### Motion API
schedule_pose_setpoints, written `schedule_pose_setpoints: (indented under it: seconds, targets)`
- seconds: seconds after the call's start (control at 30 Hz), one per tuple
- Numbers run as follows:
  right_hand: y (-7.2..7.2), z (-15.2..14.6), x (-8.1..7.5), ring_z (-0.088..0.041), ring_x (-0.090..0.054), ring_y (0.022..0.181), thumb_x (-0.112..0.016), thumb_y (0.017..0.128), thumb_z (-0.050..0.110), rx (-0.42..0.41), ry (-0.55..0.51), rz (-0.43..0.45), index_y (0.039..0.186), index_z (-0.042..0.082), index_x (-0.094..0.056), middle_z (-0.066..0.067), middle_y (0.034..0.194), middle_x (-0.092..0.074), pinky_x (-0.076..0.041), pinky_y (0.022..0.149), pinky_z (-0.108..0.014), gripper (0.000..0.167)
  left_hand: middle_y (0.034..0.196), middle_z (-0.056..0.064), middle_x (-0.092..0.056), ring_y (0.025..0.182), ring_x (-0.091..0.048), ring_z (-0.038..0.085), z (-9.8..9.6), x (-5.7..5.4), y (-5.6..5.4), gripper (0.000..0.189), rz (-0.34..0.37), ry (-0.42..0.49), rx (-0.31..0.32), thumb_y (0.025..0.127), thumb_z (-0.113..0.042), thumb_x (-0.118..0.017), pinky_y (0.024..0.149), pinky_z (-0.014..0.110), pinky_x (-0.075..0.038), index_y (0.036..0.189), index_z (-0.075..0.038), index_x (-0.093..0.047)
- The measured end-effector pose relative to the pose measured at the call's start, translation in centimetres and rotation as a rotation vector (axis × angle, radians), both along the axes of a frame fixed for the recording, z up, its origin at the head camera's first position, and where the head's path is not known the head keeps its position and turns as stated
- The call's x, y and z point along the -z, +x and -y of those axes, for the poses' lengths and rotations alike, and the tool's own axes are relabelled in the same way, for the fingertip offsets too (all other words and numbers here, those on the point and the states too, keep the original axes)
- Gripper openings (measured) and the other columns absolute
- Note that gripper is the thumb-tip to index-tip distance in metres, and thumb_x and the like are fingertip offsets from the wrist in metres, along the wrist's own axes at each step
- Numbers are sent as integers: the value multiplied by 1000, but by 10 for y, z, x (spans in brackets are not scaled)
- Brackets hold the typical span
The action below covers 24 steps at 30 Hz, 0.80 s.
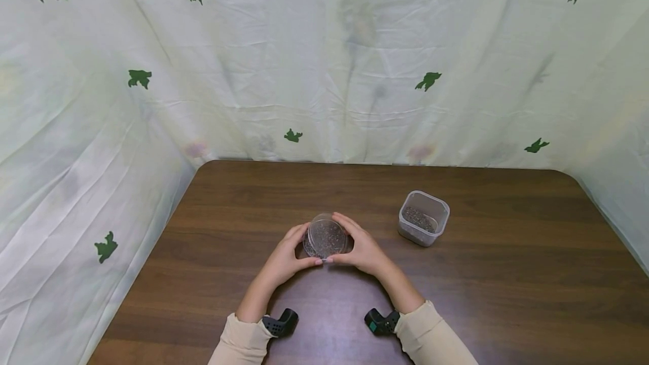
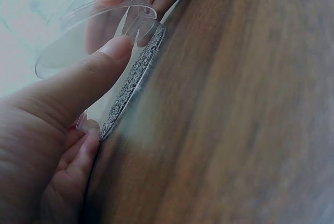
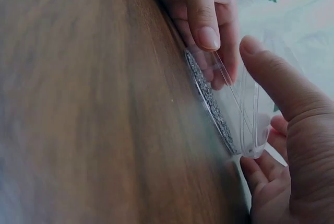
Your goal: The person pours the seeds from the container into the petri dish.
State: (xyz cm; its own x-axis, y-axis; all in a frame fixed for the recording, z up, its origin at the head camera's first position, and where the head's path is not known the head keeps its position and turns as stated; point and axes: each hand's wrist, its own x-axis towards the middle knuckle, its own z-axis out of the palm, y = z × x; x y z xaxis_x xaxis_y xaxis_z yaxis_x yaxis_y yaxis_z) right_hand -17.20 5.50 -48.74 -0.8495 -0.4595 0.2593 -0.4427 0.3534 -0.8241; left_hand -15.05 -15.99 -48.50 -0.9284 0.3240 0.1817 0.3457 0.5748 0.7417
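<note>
A clear round container (image 2: 130, 85) with a layer of small dark grains at its bottom stands on the table between both hands. My left hand (image 1: 280, 261) grips it from the left, thumb at the near side and fingers around the far side. A clear round lid (image 3: 249, 114) sits tilted over the container's mouth, raised on one side. My right hand (image 1: 366, 249) holds the lid from the right, with its thumb in front and its fingers behind. In the head view the grains show through the clear plastic.
A clear squarish plastic tub (image 1: 423, 218) with more dark grains stands to the right, beyond the right hand. The brown wooden table (image 1: 507, 275) ends at a pale curtain (image 1: 324, 61) with green leaf and bird shapes.
</note>
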Motion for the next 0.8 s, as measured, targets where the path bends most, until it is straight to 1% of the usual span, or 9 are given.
schedule_pose_setpoints:
  seconds: [0.13, 0.47, 0.63, 0.8]
  targets:
    - [0, 0, 0, -20, -31, 126, -80, 64, 36, -10, 12, -18, 136, 10, -39, -8, 141, -32, -28, 99, -42, 86, 129, 11, -43, 117, -41, 25, 0, 1, 0, 82, -12, 10, 9, 66, -29, -79, 97, 42, -32, 134, -5, -40]
    - [2, 2, -1, -24, -38, 119, -82, 62, 33, 27, 24, -12, 133, 12, -44, -9, 133, -37, -31, 97, -42, 84, 129, 9, -44, 117, -42, 23, 0, 1, -1, 82, -24, 15, 15, 66, -30, -79, 97, 42, -32, 135, -8, -41]
    - [1, 2, -1, -24, -36, 122, -83, 61, 32, 21, 24, -11, 132, 10, -44, -9, 135, -38, -30, 98, -42, 84, 128, 10, -44, 117, -42, 24, 1, 1, -1, 82, -26, 21, 21, 65, -29, -80, 97, 42, -31, 134, -6, -42]
    - [1, 2, 0, -21, -34, 125, -83, 61, 32, 20, 39, -14, 133, 7, -42, -10, 136, -39, -28, 100, -39, 87, 129, 11, -43, 117, -42, 24, 1, 1, -1, 84, -17, 18, 19, 65, -29, -80, 97, 43, -31, 135, -6, -40]
